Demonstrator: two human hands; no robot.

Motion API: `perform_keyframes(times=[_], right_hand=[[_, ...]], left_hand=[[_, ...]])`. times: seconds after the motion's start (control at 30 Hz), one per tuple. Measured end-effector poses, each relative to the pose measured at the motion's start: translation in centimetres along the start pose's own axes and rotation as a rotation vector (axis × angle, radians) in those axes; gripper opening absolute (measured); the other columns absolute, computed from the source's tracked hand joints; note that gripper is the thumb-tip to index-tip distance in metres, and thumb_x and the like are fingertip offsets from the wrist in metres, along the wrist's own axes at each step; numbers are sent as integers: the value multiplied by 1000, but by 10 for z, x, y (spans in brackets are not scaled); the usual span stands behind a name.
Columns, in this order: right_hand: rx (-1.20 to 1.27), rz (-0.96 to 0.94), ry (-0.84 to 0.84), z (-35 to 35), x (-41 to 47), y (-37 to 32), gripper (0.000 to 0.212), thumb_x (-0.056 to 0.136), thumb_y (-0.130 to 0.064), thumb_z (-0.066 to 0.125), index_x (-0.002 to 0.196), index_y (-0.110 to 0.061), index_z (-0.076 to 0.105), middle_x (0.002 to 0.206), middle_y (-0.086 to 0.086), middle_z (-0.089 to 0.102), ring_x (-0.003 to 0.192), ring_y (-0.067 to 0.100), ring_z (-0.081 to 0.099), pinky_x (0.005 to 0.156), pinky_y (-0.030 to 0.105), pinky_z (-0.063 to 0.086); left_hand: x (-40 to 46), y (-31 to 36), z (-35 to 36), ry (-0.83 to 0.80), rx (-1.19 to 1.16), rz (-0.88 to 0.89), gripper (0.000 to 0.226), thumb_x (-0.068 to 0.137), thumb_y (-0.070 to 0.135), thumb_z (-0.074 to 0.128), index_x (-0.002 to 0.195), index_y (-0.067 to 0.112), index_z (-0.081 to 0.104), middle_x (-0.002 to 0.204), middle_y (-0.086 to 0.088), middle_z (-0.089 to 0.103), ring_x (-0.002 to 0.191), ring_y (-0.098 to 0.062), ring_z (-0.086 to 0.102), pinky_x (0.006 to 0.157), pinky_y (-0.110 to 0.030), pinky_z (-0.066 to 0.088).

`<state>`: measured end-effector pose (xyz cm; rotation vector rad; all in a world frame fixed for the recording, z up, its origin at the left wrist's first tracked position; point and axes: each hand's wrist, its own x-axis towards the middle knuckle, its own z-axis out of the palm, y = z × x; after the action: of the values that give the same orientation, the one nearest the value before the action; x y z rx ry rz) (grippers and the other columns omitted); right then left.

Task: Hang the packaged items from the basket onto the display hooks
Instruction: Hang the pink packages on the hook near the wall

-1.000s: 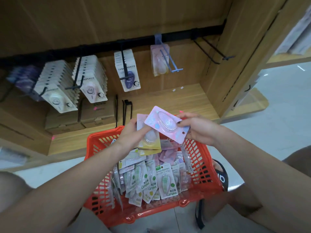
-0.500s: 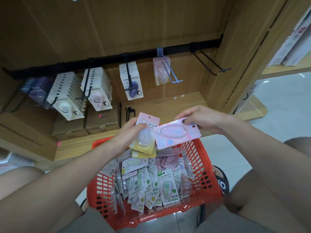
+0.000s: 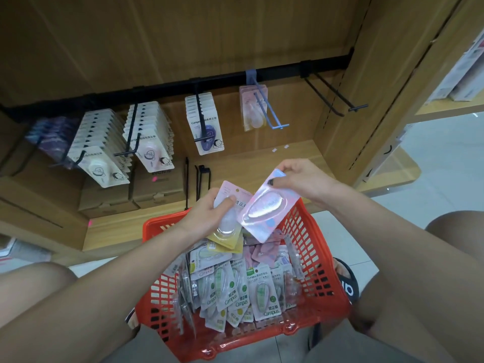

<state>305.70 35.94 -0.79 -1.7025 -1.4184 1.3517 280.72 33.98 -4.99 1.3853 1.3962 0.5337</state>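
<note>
The right hand pinches the top edge of a pink correction-tape pack, tilted. The left hand grips a small stack of pink-and-yellow packs, touching the pink pack's left edge. Below both hands stands the red basket filled with packs. Above the right hand projects the blue display hook.

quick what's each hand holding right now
Left hand: grips a small stack of packs.
Right hand: pinches a pink pack by its top.
</note>
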Motion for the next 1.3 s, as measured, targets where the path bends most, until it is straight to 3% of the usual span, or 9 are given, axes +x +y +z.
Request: perform_keyframes(times=[0.3, 0.43, 0.57, 0.63, 0.73, 0.83, 1.0, 1.13, 1.3], right_hand=[[191, 38, -3, 40, 4, 0, 13, 88, -6, 79, 98, -7, 72, 87, 14, 71, 73, 21, 63, 66, 28, 47], [224, 50, 100, 52, 13, 0, 15, 87, -10, 81, 92, -13, 68, 74, 1, 63, 65, 13, 59, 51, 20, 44], [374, 185, 209, 52, 20, 1, 32, 81, -37, 82, 100, -17, 65, 95, 4, 70, 89, 20, 69, 78, 30, 56], [510, 343, 97, 51, 20, 4, 50, 82, -53, 72, 114, -15, 66, 108, 9, 74, 95, 26, 72, 84, 41, 60], [635, 409, -37, 48, 12, 6, 36, 104, -40, 53, 115, -9, 69, 96, 11, 75, 83, 27, 71, 72, 39, 60], [700, 426, -59, 49, 12, 10, 36, 105, -34, 54, 124, -7, 67, 112, 17, 72, 92, 31, 72, 77, 40, 62], [774, 424, -31, 47, 10, 12, 25, 108, -28, 51, 118, -11, 66, 100, 14, 71, 78, 24, 71, 64, 33, 59], [689, 278, -116, 54, 5, 18, 36, 96, -10, 69, 130, -15, 57, 102, 13, 74, 88, 23, 73, 91, 43, 62], [745, 259, -98, 61, 9, 23, 36, 96, -2, 66, 132, -1, 63, 121, 18, 75, 112, 34, 73, 100, 48, 59]], left_hand=[[-2, 15, 6, -98, -138, 2, 47, 90, 71, 63, 114, 31, 62, 104, 3, 73, 84, -10, 72, 72, -32, 52], [-1, 17, 9, -220, -215, -51, 69, 75, 39, 84, 134, 22, 52, 124, -8, 72, 105, -24, 76, 90, -44, 60], [2, 20, 7, -189, -241, -85, 65, 74, 36, 82, 131, 26, 53, 124, -6, 72, 105, -24, 77, 94, -50, 60], [5, 22, 6, -167, -249, -94, 63, 74, 39, 80, 131, 29, 54, 122, -2, 74, 103, -22, 77, 94, -49, 61], [8, 23, 4, -143, -195, -80, 53, 83, 42, 75, 131, 36, 54, 119, 6, 75, 100, -16, 78, 93, -46, 61], [9, 23, 1, -156, -209, -94, 51, 84, 52, 68, 132, 41, 57, 121, 9, 76, 104, -16, 77, 94, -45, 59], [18, 27, 6, -82, -341, -116, 27, 105, 39, 56, 129, 31, 63, 115, 5, 79, 106, -17, 76, 99, -43, 57], [23, 31, 7, -56, -400, -151, 35, 108, 38, 49, 131, 18, 67, 112, -4, 80, 100, -22, 78, 87, -36, 59], [25, 34, 8, -50, -458, -200, 35, 107, 40, 51, 126, 16, 68, 109, -8, 81, 95, -24, 78, 78, -33, 58]])
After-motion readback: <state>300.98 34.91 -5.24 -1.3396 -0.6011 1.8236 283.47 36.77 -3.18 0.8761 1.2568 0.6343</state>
